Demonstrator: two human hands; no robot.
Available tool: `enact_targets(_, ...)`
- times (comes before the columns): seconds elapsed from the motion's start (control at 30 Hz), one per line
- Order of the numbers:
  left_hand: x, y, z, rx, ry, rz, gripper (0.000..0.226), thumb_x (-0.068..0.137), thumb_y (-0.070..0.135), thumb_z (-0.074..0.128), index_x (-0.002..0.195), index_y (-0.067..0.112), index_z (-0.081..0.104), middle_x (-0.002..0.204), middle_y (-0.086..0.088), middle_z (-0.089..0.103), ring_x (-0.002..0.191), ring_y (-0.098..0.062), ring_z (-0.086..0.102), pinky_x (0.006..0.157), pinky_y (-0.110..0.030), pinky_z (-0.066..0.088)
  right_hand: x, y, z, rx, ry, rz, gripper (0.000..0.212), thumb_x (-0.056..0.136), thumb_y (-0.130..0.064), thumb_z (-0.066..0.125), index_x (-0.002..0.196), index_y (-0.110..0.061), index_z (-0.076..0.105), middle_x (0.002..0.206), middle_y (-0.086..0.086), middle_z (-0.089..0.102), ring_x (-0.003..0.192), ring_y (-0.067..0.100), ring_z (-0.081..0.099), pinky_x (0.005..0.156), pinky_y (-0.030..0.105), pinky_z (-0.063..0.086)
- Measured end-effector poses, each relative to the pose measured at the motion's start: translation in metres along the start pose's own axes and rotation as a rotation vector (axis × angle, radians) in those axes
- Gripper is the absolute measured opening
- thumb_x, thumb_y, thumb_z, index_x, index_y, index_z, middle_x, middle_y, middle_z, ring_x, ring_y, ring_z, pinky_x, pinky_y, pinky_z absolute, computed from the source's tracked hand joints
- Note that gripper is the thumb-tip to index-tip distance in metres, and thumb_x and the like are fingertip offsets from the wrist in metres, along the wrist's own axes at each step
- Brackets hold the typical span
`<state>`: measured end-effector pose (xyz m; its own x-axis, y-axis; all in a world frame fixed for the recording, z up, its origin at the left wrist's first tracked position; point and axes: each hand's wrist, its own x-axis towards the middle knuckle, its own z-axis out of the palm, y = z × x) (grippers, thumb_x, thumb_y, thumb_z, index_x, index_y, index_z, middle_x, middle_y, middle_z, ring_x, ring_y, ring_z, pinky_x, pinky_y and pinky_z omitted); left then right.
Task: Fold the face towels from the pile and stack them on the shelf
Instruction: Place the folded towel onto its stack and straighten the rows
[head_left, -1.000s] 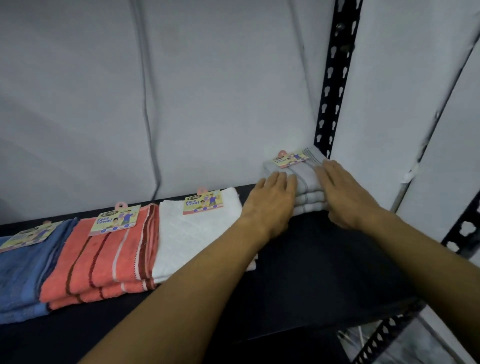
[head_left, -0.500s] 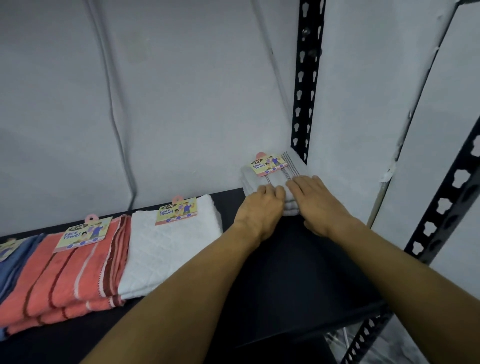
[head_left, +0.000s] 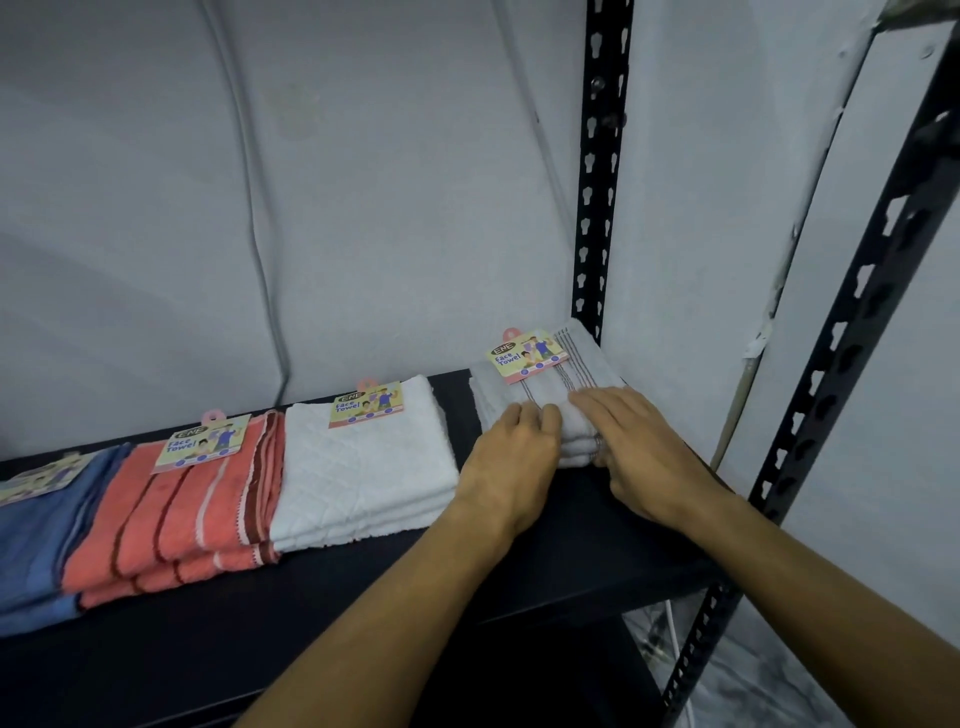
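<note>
left fingers curled down over the near edge of the folded grey towel, tips pressing into the cloth; gripping or merely pushing, could not tell. right fingers laid out straight and flat on top of the same towel, nothing grasped. left hand and right hand set close either side of the fold, both on the front half of the cloth

grey towel parked at the far right end of the dark shelf, back corner just beside the slotted black upright. paper tag lying on top toward the back. looked like several layers stacked, front edges a little uneven

risks, judged from this:
- layers possibly sliding apart if pushed from the front only, top fold creeping back over the lower ones
- corner possibly bunching against the upright or the wall if shoved further right
- tag possibly creased or knocked askew if a palm swept back over it
- top fold possibly lifting with the left fingers on withdrawal, if caught under the edge

further left along the shelf: white quilted towel, well apart from the grey one; then red striped towel touching it, then blue towel at the frame edge. none at risk from the hands
</note>
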<state>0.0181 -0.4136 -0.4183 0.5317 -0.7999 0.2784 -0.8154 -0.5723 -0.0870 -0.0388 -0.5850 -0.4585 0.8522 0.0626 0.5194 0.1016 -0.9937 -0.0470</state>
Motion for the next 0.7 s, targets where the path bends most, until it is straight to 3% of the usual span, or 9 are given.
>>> enact_targets(0.17, -0.033, 0.008, 0.001, -0.073, 0.082, 0.028, 0.050, 0.085, -0.001, 0.057, 0.134, 0.005, 0.044, 0.130, -0.012, 0.051, 0.122, -0.028, 0.047, 0.088, -0.040, 0.054, -0.025, -0.012, -0.015, 0.020, 0.020, -0.035, 0.080, 0.059, 0.004, 0.080, 0.133, -0.003, 0.050, 0.131, 0.010, 0.056, 0.121, 0.024, 0.047, 0.107, 0.034, 0.030)
enact_targets(0.3, -0.052, 0.008, 0.005, -0.039, 0.217, 0.070, 0.063, 0.058, -0.001, 0.081, 0.118, 0.002, 0.063, 0.116, -0.013, 0.067, 0.111, -0.030, 0.065, 0.081, -0.033, 0.059, -0.038, -0.022, -0.029, 0.015, 0.044, -0.093, 0.072, 0.065, -0.005, 0.082, 0.132, -0.003, 0.053, 0.129, 0.008, 0.057, 0.119, 0.021, 0.043, 0.106, 0.032, 0.030)
enact_targets(0.43, -0.054, 0.007, 0.006, -0.043, 0.227, 0.075, 0.071, 0.065, 0.007, 0.079, 0.131, 0.000, 0.054, 0.128, -0.016, 0.060, 0.124, -0.034, 0.056, 0.103, -0.040, 0.047, -0.037, -0.021, -0.032, 0.057, 0.003, -0.078, 0.072, 0.073, -0.016, 0.076, 0.139, -0.009, 0.047, 0.141, 0.005, 0.047, 0.134, 0.019, 0.035, 0.113, 0.038, 0.032)
enact_targets(0.57, -0.048, 0.011, 0.002, -0.031, 0.288, 0.026, 0.073, 0.076, 0.041, 0.076, 0.132, 0.002, 0.052, 0.135, -0.015, 0.055, 0.129, -0.032, 0.050, 0.110, -0.045, 0.037, -0.030, -0.023, -0.041, 0.388, 0.084, 0.129, 0.059, 0.087, -0.040, 0.061, 0.141, -0.019, 0.046, 0.150, -0.009, 0.034, 0.143, 0.006, 0.020, 0.117, 0.022, 0.016)
enact_targets(0.67, -0.041, 0.020, 0.002, -0.054, 0.358, 0.002, 0.065, 0.081, 0.042, 0.071, 0.131, 0.003, 0.055, 0.136, -0.014, 0.057, 0.129, -0.030, 0.052, 0.111, -0.044, 0.034, -0.016, -0.028, -0.052, 0.666, 0.194, 0.471, 0.041, 0.099, -0.030, 0.051, 0.139, -0.020, 0.047, 0.133, -0.021, 0.041, 0.128, -0.003, 0.033, 0.100, 0.002, 0.018)
enact_targets(0.7, -0.039, 0.023, 0.004, -0.053, 0.366, -0.003, 0.064, 0.082, 0.040, 0.073, 0.131, 0.003, 0.056, 0.136, -0.014, 0.057, 0.129, -0.030, 0.053, 0.111, -0.044, 0.034, -0.011, -0.025, -0.052, 0.776, 0.193, 0.591, 0.038, 0.101, -0.030, 0.046, 0.138, -0.020, 0.048, 0.125, -0.022, 0.045, 0.119, -0.002, 0.038, 0.095, 0.003, 0.023)
